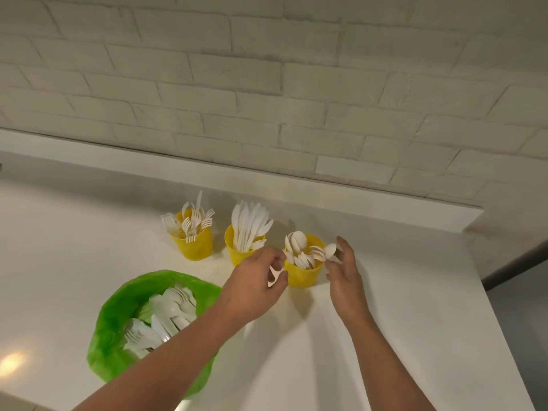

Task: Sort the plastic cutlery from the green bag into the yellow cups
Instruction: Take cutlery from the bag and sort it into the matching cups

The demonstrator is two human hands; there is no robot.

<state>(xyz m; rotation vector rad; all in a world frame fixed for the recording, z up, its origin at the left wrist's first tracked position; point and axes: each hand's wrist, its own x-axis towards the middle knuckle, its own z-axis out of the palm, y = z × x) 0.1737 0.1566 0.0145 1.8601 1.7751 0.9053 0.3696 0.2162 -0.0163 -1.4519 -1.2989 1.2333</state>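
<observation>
Three yellow cups stand in a row on the white counter: one with forks, one with knives, one with spoons. My left hand pinches a white plastic spoon by its handle, right beside the spoon cup's left wall. My right hand holds another white spoon between its fingers at the cup's right rim. The open green bag lies at the front left with several white pieces inside, partly hidden by my left forearm.
A white brick wall and a raised ledge run behind the cups. The counter's right edge drops off just past my right hand. A light glare shows on the counter at the front left.
</observation>
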